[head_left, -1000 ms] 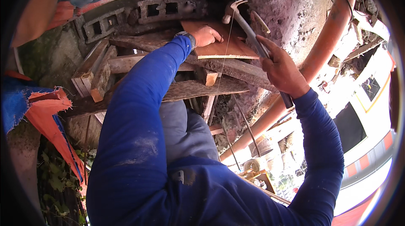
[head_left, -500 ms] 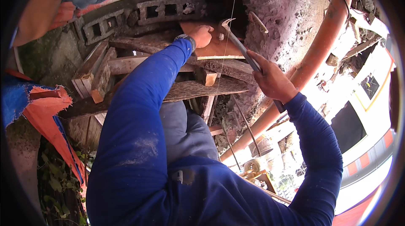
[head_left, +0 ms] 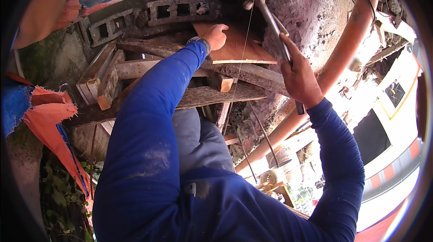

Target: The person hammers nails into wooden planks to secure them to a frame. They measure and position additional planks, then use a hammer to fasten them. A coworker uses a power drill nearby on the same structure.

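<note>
My right grip (head_left: 301, 79) wraps the hammer (head_left: 273, 22), its head clear of the board (head_left: 243, 48) beside my left grip (head_left: 215, 37), whose hold I can't tell; the board lies over timbers (head_left: 255, 76), fastening unclear.

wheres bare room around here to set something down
The brown board shows a bare patch between the left hand and the board's right edge, though a thin string crosses the view there and the right hand holds a hammer close by. Nearer the body it is crowded: rough timbers cross beneath the left forearm.
</note>
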